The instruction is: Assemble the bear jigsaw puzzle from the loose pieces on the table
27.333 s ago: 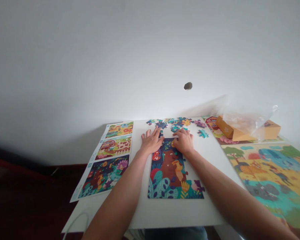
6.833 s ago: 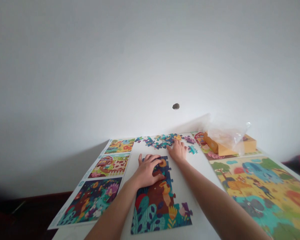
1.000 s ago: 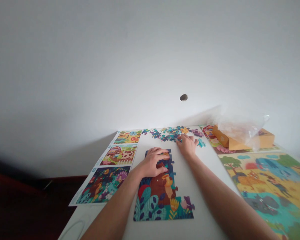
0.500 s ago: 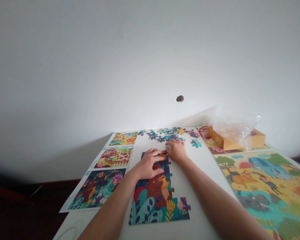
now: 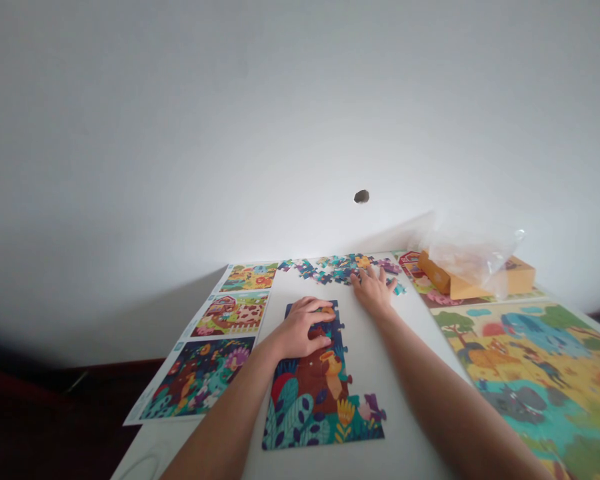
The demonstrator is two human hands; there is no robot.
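A partly built jigsaw puzzle [image 5: 320,400] with a bear and leaves lies on the white table [image 5: 370,347] in front of me. My left hand [image 5: 303,327] rests on the puzzle's upper part, fingers curled and pressing the pieces at its top edge. My right hand [image 5: 375,290] reaches further back with fingers spread flat, touching the near edge of a heap of loose puzzle pieces [image 5: 337,267] by the wall. Nothing shows in its grip.
A reference sheet [image 5: 215,343] with three printed pictures lies to the left. A large finished puzzle [image 5: 530,360] covers the right side. Behind it stand an orange cardboard box [image 5: 480,280] and a clear plastic bag [image 5: 473,250]. The wall is close behind.
My right hand has moved back from beside my left hand to the loose pieces and spread its fingers. My left hand stays on the puzzle's top.
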